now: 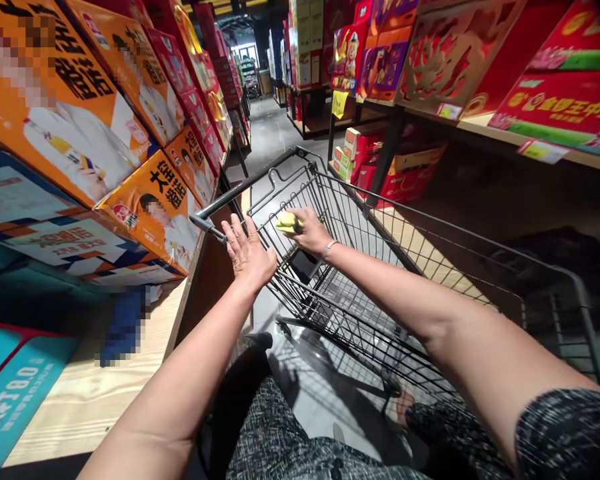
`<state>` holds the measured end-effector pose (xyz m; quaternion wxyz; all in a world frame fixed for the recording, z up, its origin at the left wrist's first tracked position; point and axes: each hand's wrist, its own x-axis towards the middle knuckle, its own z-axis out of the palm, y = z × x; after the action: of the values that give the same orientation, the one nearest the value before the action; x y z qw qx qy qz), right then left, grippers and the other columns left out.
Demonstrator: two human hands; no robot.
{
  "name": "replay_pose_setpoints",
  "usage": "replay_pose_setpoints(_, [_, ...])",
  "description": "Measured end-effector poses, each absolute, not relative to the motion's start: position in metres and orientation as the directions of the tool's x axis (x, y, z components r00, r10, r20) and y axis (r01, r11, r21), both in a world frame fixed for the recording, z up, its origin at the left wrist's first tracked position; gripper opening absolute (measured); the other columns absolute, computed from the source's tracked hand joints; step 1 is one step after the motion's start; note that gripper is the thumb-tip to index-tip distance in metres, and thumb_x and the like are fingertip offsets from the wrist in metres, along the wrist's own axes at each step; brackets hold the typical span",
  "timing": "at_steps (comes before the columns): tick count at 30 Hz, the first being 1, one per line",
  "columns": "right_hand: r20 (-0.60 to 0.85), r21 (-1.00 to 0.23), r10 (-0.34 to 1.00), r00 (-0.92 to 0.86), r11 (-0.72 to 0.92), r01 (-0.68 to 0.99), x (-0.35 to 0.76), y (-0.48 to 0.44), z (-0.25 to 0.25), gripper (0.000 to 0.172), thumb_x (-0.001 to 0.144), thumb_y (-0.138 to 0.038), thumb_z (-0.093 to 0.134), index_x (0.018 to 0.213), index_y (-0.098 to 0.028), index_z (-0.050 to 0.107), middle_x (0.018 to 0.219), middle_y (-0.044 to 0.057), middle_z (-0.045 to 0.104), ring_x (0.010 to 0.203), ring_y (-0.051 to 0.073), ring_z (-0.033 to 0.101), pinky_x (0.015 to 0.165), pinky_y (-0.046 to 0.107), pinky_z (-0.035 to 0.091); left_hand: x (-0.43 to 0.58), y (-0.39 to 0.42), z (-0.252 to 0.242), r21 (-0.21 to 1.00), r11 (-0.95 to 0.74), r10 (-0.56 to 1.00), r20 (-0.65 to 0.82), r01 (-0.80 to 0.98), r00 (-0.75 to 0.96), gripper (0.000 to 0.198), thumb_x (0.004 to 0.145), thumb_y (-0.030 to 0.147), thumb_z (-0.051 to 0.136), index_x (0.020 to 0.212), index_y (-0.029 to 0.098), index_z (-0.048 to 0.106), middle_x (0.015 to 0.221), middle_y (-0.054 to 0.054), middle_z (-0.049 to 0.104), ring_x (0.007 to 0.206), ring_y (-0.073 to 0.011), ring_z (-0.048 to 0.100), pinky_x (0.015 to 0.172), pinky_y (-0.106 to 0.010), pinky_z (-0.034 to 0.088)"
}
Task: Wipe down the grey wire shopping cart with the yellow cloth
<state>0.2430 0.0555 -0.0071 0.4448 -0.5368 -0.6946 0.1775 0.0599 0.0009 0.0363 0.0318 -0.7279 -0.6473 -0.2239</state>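
Observation:
A dark wire shopping cart [360,280] stands in front of me, its handle [250,179] at the upper left end. My left hand [249,252] lies with fingers stretched out at the cart's near rim, close to the handle's left end; nothing shows in it. A crumpled yellow cloth [289,223] is gripped in my right hand [311,232], over the child-seat end of the cart. Below that hand, a dark flat panel [304,265] is part of the cart. The basket's wire floor shows through the mesh.
Orange drink cartons [155,200] are stacked on a wooden shelf [80,407] at left. Red gift boxes [565,107] fill the right shelf [480,127]. A grey-floored aisle [275,123] runs ahead. Part of a foot [404,403] shows beneath the cart.

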Motion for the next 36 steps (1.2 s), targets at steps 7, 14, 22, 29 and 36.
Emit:
replay_pose_setpoints(7, [0.489,-0.204,0.713,-0.503,0.654,0.728,0.212,0.083,-0.047,0.045,0.094,-0.025,0.058,0.138,-0.034,0.058,0.144,0.005,0.045,0.126,0.026,0.042,0.108,0.046,0.04,0.054,0.02,0.022,0.173,-0.239,0.946,0.266,0.955,0.188,0.093,0.079,0.021,0.052,0.163,0.006,0.017,0.171,-0.017,0.013,0.159,-0.0342,-0.002,0.127,-0.055,0.0])
replay_pose_setpoints(14, [-0.095,-0.238,0.747,-0.658,0.625,0.744,0.284,0.03,-0.152,0.033,0.078,-0.002,0.068,0.098,-0.028,0.072,0.124,0.005,0.061,0.103,0.021,0.047,0.085,0.037,0.039,0.034,0.054,0.019,0.119,-0.274,0.935,0.264,0.954,0.236,0.092,0.077,0.022,0.054,0.164,0.016,0.025,0.171,-0.011,0.02,0.16,-0.0323,0.005,0.127,-0.054,-0.003])
replay_pose_setpoints(22, [-0.178,-0.283,0.752,-0.635,0.579,0.765,0.314,0.002,-0.122,0.056,0.068,-0.006,0.066,0.117,-0.033,0.071,0.127,0.007,0.058,0.095,0.023,0.051,0.078,0.036,0.044,0.013,0.112,0.024,0.114,-0.351,0.923,0.211,0.929,0.323,0.087,0.079,0.024,0.053,0.162,0.02,0.029,0.171,-0.007,0.022,0.16,-0.0299,0.007,0.127,-0.054,-0.005])
replay_pose_setpoints(29, [-0.178,-0.299,0.787,-0.59,0.528,0.795,0.325,-0.014,-0.105,0.045,0.074,-0.011,0.07,0.112,-0.035,0.076,0.124,0.005,0.062,0.095,0.022,0.05,0.081,0.034,0.041,0.022,0.124,0.021,0.283,-0.19,0.982,0.065,0.94,0.179,0.099,0.078,0.041,0.065,0.161,0.007,0.025,0.17,-0.018,0.02,0.159,-0.0373,-0.005,0.129,-0.052,0.005])
replay_pose_setpoints(36, [0.139,-0.233,0.889,-0.437,0.458,0.858,0.299,0.123,-0.04,0.036,0.082,-0.021,0.073,0.116,-0.033,0.077,0.137,0.005,0.059,0.11,0.028,0.047,0.095,0.046,0.042,0.036,0.12,0.017,0.318,-0.096,0.995,0.045,0.943,0.086,0.088,0.092,0.058,0.049,0.157,0.002,0.034,0.167,-0.02,0.027,0.158,-0.0356,-0.006,0.13,-0.047,0.005])
